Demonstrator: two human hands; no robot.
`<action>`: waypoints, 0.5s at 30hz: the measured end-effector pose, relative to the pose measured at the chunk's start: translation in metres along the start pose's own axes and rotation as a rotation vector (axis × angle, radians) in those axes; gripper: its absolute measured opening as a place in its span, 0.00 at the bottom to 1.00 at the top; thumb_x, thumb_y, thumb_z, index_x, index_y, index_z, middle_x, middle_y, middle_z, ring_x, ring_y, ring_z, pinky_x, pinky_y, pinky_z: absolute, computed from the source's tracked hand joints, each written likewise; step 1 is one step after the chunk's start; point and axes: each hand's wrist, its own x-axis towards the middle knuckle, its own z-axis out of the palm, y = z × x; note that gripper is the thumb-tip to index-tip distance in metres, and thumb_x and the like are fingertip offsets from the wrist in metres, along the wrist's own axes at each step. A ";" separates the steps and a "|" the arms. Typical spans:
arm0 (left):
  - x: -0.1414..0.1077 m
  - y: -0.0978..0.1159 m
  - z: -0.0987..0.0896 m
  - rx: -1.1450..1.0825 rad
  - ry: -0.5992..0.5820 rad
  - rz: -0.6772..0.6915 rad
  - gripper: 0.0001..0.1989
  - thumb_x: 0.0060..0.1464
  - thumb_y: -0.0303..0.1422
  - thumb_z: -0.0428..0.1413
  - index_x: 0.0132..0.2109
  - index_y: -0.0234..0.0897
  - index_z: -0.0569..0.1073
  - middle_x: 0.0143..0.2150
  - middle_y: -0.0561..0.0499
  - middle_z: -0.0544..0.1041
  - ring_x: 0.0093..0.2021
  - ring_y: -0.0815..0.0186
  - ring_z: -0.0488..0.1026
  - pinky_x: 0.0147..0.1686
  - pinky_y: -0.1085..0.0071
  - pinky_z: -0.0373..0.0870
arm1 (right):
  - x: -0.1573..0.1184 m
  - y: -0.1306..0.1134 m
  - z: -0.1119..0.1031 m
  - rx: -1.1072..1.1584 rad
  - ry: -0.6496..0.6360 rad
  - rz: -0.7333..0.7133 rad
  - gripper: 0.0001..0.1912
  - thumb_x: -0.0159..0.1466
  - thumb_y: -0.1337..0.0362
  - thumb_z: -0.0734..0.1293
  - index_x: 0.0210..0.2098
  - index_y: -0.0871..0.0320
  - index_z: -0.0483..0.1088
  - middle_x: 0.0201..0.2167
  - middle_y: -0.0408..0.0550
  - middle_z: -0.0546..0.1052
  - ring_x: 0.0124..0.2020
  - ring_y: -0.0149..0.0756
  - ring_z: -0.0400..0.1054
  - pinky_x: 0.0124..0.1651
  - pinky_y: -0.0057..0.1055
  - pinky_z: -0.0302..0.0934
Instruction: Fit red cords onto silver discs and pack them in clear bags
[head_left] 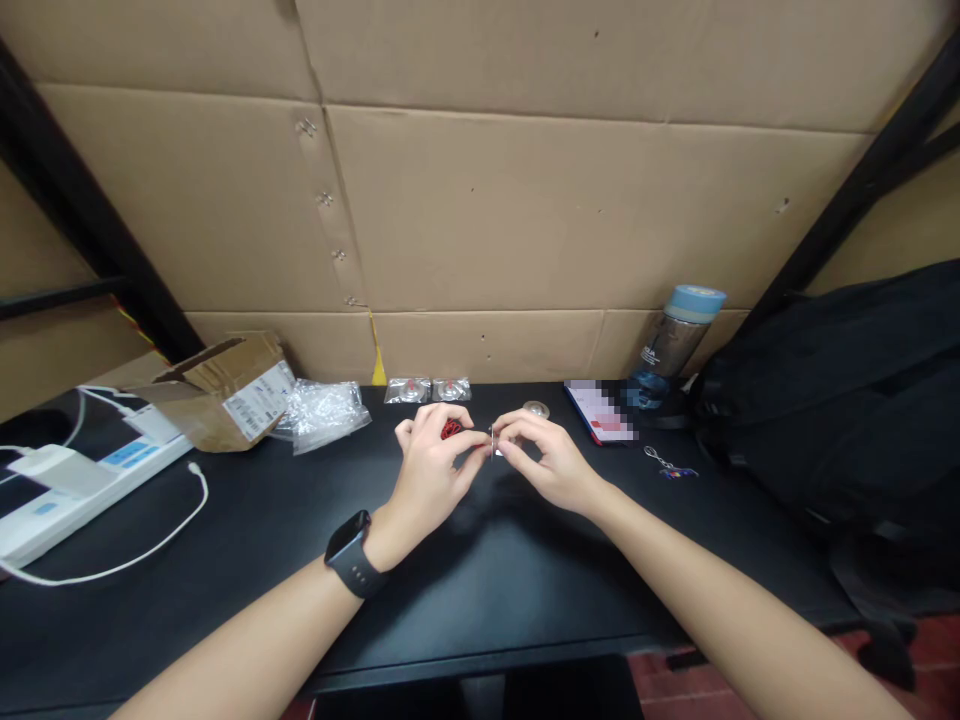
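Observation:
Close together above the black tabletop, my left hand (435, 462) and my right hand (553, 462) meet at the fingertips. Red cord (451, 428) is bunched within the curled fingers of my left hand, whose thumb and forefinger pinch toward the middle. Between the two hands is a small thin flat piece (492, 444), seen nearly edge-on, with the fingertips of my right hand closed on it. Its exact kind is too small to make out. Just behind my right hand a small round disc (535, 408) lies on the table.
Two small clear packets (408, 390) lie by the cardboard wall. Left are a plastic bag (326, 412), an open cardboard box (225, 385) and a power strip (97, 490) with a white cable. Right are a phone (600, 410), a bottle (671, 345), a keychain (671, 466) and a black backpack (847, 400).

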 end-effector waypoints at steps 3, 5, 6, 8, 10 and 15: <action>0.002 -0.003 -0.002 -0.001 -0.066 0.045 0.05 0.62 0.33 0.60 0.38 0.45 0.81 0.46 0.49 0.76 0.51 0.57 0.70 0.46 0.59 0.54 | 0.000 0.001 0.001 -0.032 -0.016 -0.014 0.06 0.70 0.65 0.64 0.37 0.55 0.71 0.48 0.52 0.75 0.48 0.39 0.71 0.53 0.39 0.66; 0.006 -0.006 -0.005 0.012 -0.129 0.080 0.05 0.63 0.33 0.58 0.41 0.45 0.80 0.48 0.49 0.76 0.52 0.58 0.70 0.47 0.58 0.55 | 0.000 0.003 0.001 -0.066 -0.032 -0.011 0.05 0.68 0.67 0.65 0.35 0.56 0.70 0.49 0.52 0.74 0.49 0.39 0.71 0.54 0.39 0.65; 0.008 -0.008 -0.007 0.023 -0.150 0.080 0.05 0.63 0.33 0.58 0.43 0.45 0.79 0.49 0.48 0.76 0.52 0.57 0.70 0.48 0.58 0.55 | 0.000 0.005 0.000 -0.092 -0.046 -0.005 0.05 0.67 0.67 0.65 0.34 0.56 0.70 0.50 0.52 0.73 0.49 0.40 0.70 0.55 0.40 0.64; 0.011 -0.011 -0.010 0.039 -0.166 0.044 0.07 0.65 0.33 0.55 0.46 0.44 0.78 0.50 0.48 0.76 0.53 0.57 0.70 0.49 0.58 0.55 | -0.001 0.009 0.000 -0.153 -0.088 0.013 0.05 0.66 0.68 0.66 0.33 0.56 0.70 0.51 0.52 0.72 0.51 0.41 0.69 0.57 0.42 0.63; 0.013 -0.015 -0.012 0.015 -0.226 0.044 0.09 0.66 0.33 0.53 0.47 0.44 0.77 0.51 0.48 0.77 0.53 0.58 0.71 0.50 0.58 0.56 | -0.002 0.013 -0.001 -0.201 -0.133 0.027 0.05 0.65 0.69 0.67 0.32 0.56 0.70 0.52 0.52 0.72 0.52 0.42 0.69 0.59 0.43 0.62; 0.008 -0.022 -0.009 -0.093 -0.583 0.289 0.13 0.65 0.31 0.53 0.52 0.50 0.78 0.57 0.52 0.76 0.60 0.59 0.68 0.56 0.58 0.57 | -0.002 0.020 -0.005 -0.201 -0.169 0.081 0.05 0.63 0.69 0.68 0.30 0.57 0.71 0.52 0.52 0.72 0.55 0.43 0.68 0.60 0.43 0.61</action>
